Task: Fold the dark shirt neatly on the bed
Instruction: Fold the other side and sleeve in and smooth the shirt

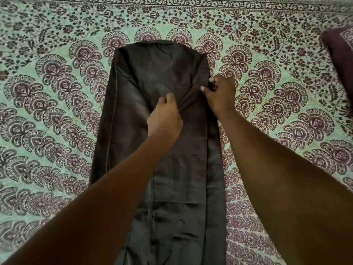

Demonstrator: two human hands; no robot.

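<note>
A long dark brown woven shirt (152, 115) lies lengthwise down the middle of the bed, its sides folded inward into a narrow strip running from twelve o'clock to six o'clock. It rests on a pale green bedspread printed with maroon paisley fans (57, 96).

The left hand (165, 119) sits on the shirt's centre, its fingers curled and its grip pinched on a small ridge of cloth, which puckers toward the knuckles. The right hand (220, 94), at about two o'clock from the left and close beside it, has its grip clamped on the shirt's right folded edge, thumb on top.

A dark maroon cushion (342, 58) lies at three o'clock, well apart.
</note>
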